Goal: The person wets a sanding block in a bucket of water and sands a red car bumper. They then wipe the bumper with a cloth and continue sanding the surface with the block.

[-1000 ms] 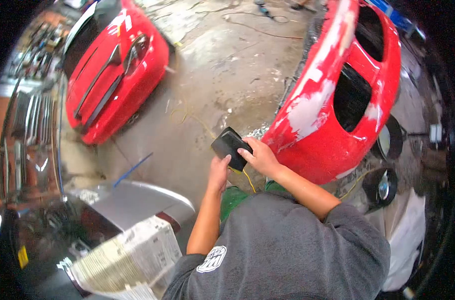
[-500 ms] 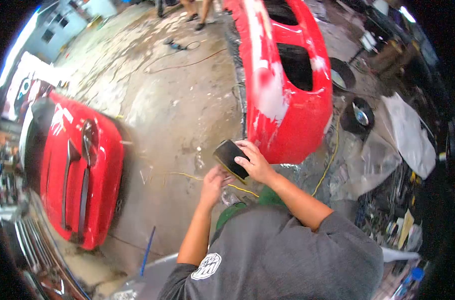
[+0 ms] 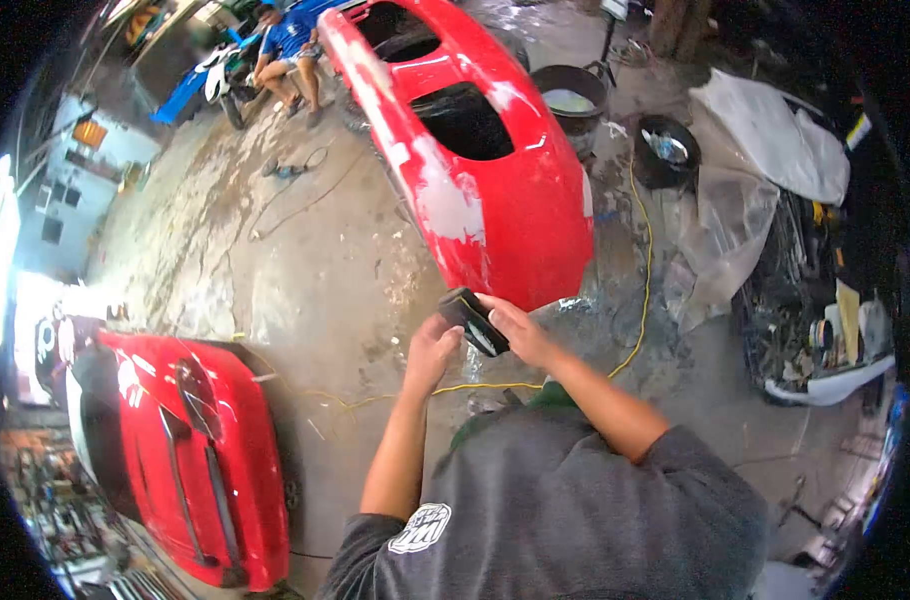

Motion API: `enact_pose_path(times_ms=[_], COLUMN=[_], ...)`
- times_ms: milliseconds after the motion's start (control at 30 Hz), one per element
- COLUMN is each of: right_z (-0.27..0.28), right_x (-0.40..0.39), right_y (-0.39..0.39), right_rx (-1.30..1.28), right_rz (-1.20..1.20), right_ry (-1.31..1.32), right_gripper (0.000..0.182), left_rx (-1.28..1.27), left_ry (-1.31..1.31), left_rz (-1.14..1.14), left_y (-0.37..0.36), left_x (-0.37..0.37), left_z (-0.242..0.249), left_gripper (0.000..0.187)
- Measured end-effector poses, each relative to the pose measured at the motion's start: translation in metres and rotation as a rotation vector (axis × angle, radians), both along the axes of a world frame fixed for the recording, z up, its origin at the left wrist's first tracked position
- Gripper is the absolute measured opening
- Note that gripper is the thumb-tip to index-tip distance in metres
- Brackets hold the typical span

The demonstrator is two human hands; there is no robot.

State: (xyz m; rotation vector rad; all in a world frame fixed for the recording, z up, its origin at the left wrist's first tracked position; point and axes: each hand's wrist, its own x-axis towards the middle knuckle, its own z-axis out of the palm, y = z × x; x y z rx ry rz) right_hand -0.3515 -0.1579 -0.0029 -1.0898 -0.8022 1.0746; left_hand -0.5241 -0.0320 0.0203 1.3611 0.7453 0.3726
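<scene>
In front of my chest I hold a black sanding block (image 3: pixel 482 325), tilted, with a pale patch on its lower part. My left hand (image 3: pixel 433 350) grips its left side, thumb raised along the near face. On the other side my right hand (image 3: pixel 518 332) is closed round the block's right edge, fingers over the top. Just beyond my hands stands a red car bumper (image 3: pixel 525 220) with two dark openings. A whitish filler patch (image 3: pixel 450 200) and pale scuffed streaks run along its left side.
A red car with its windscreen wipers (image 3: pixel 230 430) is at the left. A yellow cord (image 3: pixel 647 290) crosses the wet floor near my feet. Black buckets (image 3: pixel 667 150) and plastic sheeting (image 3: pixel 725 220) lie right. A corded tool (image 3: pixel 285 170) rests behind; a person in blue (image 3: pixel 290 45) sits farther back.
My view has swung, so the bumper appears farther left and the seated person shows. The block has turned in my hands, and my left hand has come up against its side.
</scene>
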Motion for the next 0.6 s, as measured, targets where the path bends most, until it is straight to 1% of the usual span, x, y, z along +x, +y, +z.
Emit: enact_pose_path(times_ms=[33,133,167,267,300,367,400,467,533,567,600], right_z=[0.026,0.004,-0.007,-0.01,-0.028,-0.059,-0.071,-0.075,-0.059,-0.06,-0.053], right_x=[0.006,0.021,0.027,0.04,0.043,0.047,0.047,0.048,0.052,0.053,0.054], right_y=[-0.007,-0.023,-0.025,-0.038,-0.038,-0.035,-0.032,-0.017,0.009,0.029,0.049], right_rx=[-0.064,-0.162,-0.109,-0.181,-0.191,-0.307,-0.366,-0.385,-0.372,-0.292,-0.274], right_rz=[-0.032,-0.135,-0.175,-0.22,-0.25,-0.335,-0.382,-0.433,-0.464,-0.562,-0.624], right_ry=[-0.146,-0.413,-0.435,-0.487,-0.55,-0.618,-0.65,-0.644,-0.655,-0.735,-0.748], right_gripper=[0.05,0.049,0.045,0.043,0.04,0.039,0.039,0.04,0.04,0.038,0.038], left_rx=[0.01,0.097,0.133,0.135,0.121,0.097,0.051,-0.038,0.008,0.022,-0.019], left_ry=[0.008,0.045,0.07,0.164,0.162,0.157,0.124,0.055,0.068,0.077,0.086], left_rz=[-0.031,-0.119,-0.153,-0.252,-0.195,-0.082,-0.01,0.126,0.196,0.237,0.23], left_y=[-0.002,-0.009,-0.01,-0.003,0.002,0.022,0.035,0.071,0.116,0.134,0.146], left_x=[0.011,0.045,0.051,0.067,0.074,0.08,0.08,0.079,0.077,0.072,0.071], left_z=[0.002,-0.004,-0.007,-0.027,-0.032,-0.036,-0.039,-0.044,-0.065,-0.079,-0.086], left_gripper=[0.027,0.029,0.029,0.031,0.03,0.029,0.033,0.042,0.051,0.055,0.058])
